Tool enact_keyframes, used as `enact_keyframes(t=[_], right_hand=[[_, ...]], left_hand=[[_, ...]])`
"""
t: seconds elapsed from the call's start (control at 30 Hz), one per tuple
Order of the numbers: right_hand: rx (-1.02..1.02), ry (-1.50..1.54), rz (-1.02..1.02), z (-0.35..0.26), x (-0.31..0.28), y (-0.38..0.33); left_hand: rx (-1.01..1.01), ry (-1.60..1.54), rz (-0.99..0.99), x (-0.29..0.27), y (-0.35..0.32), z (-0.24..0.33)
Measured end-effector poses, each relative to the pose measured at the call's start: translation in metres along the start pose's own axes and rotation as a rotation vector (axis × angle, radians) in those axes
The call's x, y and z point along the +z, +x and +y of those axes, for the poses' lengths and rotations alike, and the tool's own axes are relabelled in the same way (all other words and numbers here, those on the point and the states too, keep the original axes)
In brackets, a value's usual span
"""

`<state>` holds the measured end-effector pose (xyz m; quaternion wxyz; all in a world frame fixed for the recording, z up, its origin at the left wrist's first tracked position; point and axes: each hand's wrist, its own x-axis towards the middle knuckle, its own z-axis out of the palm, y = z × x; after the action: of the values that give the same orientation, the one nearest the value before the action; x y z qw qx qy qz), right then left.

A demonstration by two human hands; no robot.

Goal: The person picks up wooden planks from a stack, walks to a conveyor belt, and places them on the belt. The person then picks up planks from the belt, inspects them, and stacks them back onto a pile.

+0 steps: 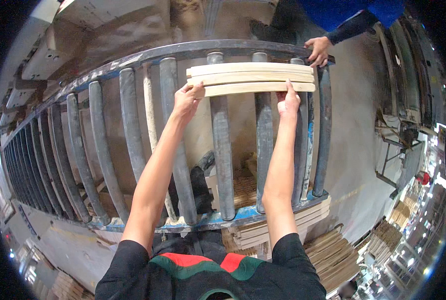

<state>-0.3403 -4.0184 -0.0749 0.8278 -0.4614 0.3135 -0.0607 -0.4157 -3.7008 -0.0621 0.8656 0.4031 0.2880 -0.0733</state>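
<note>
A few pale wooden strips (248,79) lie side by side across the dark rollers of a roller conveyor (221,150), near its far rail. My left hand (188,101) is closed at their left end, thumb and fingers on the nearest strip. Near the right end, my right hand (288,101) pinches the same nearest strip. Both arms reach forward over the conveyor. Whether the nearest strip rests on the rollers or is slightly lifted, I cannot tell.
Across the conveyor, a co-worker's hand (320,51) rests at the far right corner of the frame. More wooden strips (303,220) lie along the near side, with stacked wood (333,255) at the lower right. Metal racking (400,155) stands at the right. Gaps show between the rollers.
</note>
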Motion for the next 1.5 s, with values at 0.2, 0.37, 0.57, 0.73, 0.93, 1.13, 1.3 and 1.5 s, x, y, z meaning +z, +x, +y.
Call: enact_keyframes(t=[0.2,0.37,0.57,0.73,0.93,1.13,1.3,1.5], right_hand=[[-0.015,0.082,0.038,0.005,0.006,-0.002],[-0.067,0.043,0.190,0.001,0.025,-0.016],[0.042,0.229,0.000,0.010,0.014,-0.012],[-0.031,0.167,-0.131,0.014,0.015,-0.012],[-0.068,0.043,0.046,0.013,0.032,-0.010],[-0.143,-0.075,0.165,0.015,0.028,-0.009],[-0.117,-0.003,0.083,0.013,0.024,-0.003],[-0.060,-0.008,-0.102,0.013,0.017,0.003]], left_hand=[[0.047,0.042,0.037,0.003,-0.001,0.004],[0.114,0.106,0.083,0.008,-0.005,0.008],[0.009,0.318,0.199,0.000,-0.003,0.004],[-0.117,0.313,0.219,0.015,-0.014,0.020],[-0.124,0.504,0.205,0.004,-0.005,0.016],[0.230,0.366,0.097,0.002,-0.006,0.010],[0.186,0.261,0.095,0.001,-0.001,0.007],[0.271,0.166,0.186,0.008,0.006,0.015]])
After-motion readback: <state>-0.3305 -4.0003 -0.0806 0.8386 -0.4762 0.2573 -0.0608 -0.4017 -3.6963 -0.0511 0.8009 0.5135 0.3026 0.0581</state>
